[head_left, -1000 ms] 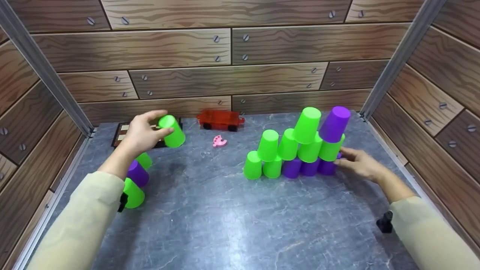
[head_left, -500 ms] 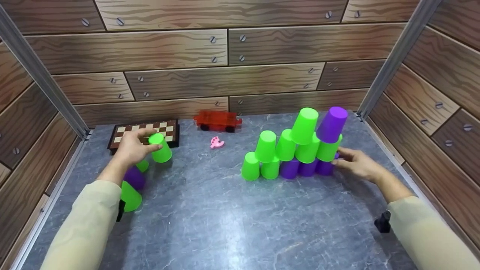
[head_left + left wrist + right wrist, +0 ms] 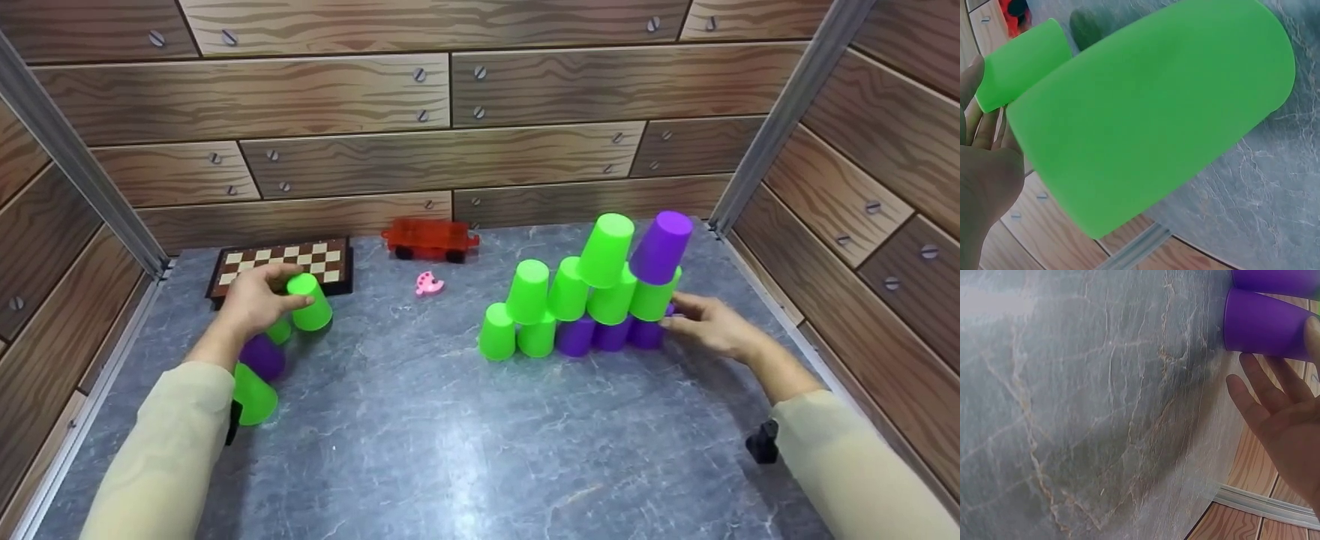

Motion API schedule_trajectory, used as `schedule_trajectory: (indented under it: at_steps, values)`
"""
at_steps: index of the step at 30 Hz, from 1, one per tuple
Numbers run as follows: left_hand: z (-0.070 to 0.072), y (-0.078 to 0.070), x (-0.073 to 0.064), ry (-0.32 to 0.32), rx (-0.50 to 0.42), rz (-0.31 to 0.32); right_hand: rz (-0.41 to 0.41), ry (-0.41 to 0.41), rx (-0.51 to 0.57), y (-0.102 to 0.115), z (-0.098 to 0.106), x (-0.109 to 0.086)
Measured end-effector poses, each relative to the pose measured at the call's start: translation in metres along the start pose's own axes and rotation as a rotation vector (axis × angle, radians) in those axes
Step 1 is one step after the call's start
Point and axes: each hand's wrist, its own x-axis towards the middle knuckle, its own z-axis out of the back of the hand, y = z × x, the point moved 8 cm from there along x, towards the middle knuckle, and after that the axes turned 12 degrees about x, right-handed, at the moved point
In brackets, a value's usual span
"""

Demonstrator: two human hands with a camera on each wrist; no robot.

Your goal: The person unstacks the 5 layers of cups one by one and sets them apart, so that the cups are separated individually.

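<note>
My left hand [image 3: 256,304] holds an upside-down green cup [image 3: 311,306] between thumb and fingers, low over the table by the checkered board. In the left wrist view that held cup [image 3: 1024,64] shows behind a larger, nearer green cup [image 3: 1151,118]. Beside my left forearm stand a purple cup [image 3: 262,358], a green cup [image 3: 255,396] and another green one [image 3: 279,330], partly hidden by the hand. My right hand [image 3: 712,324] grips the purple cup [image 3: 1266,323] at the right end of a stacked cup wall's bottom row, thumb in front, fingers behind.
The wall's middle row is green cups [image 3: 528,292]; on top sit one green cup [image 3: 607,250] and one purple cup [image 3: 661,246]. At the back lie the checkered board [image 3: 330,262], a red toy wagon [image 3: 429,238] and a small pink piece [image 3: 429,284]. Wood-patterned walls enclose the table.
My left hand has lowered the green cup down and leftward, uncovering more of the checkered board. The right hand stays at the purple cup, and the cup wall stands as before.
</note>
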Motion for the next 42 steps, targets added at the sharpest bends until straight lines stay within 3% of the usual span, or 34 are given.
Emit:
schedule_trajectory:
  at_steps: [9, 14, 31, 42]
  values:
    - [0.0, -0.001, 0.005, 0.054, 0.075, -0.062, 0.01, 0.002, 0.008, 0.005, -0.001, -0.001]
    - [-0.002, -0.001, 0.009, 0.078, 0.089, -0.055, 0.017, -0.007, 0.004, 0.006, 0.0, -0.002]
    - [-0.006, 0.002, 0.015, 0.103, 0.118, -0.065, 0.019, -0.004, 0.005, 0.005, 0.0, -0.002]
    - [-0.007, -0.003, 0.014, 0.07, 0.145, -0.099, 0.027, -0.01, 0.033, 0.005, -0.001, -0.002]
